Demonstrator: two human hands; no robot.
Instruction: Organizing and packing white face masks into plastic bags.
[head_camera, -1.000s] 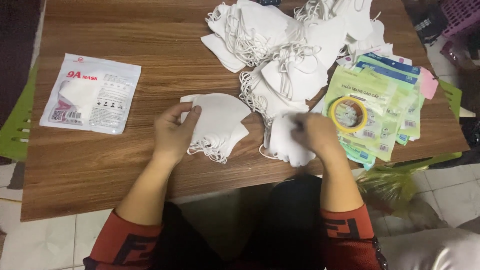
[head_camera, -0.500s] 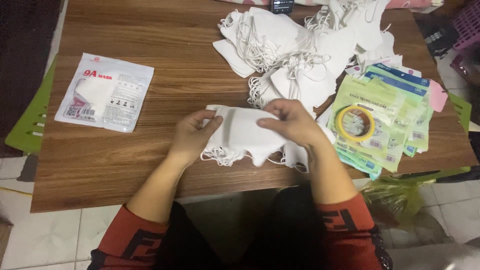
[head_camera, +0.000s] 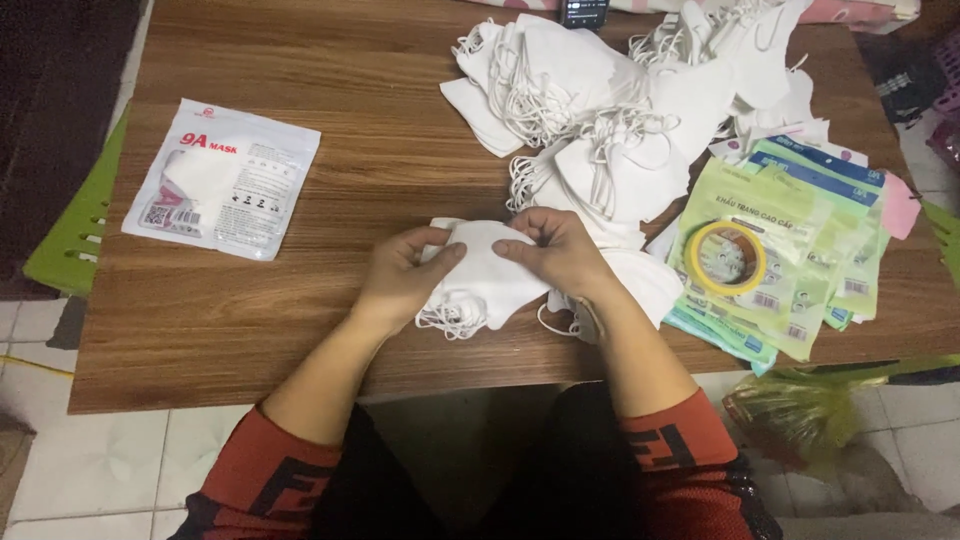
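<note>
Top of the mask heap (head_camera: 640, 90) and a dark device (head_camera: 585, 10) cut by upper edge.

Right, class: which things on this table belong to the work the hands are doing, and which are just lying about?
In the work:
left hand
right hand
white face masks held between both
heap of loose white masks

Lying about:
sealed mask packet
roll of yellow tape
stack of green and blue packets
wooden table

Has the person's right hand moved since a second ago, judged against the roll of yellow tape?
Yes. The right hand has moved left, away from the roll of yellow tape, and now meets the left hand on the small stack of white masks.
</note>
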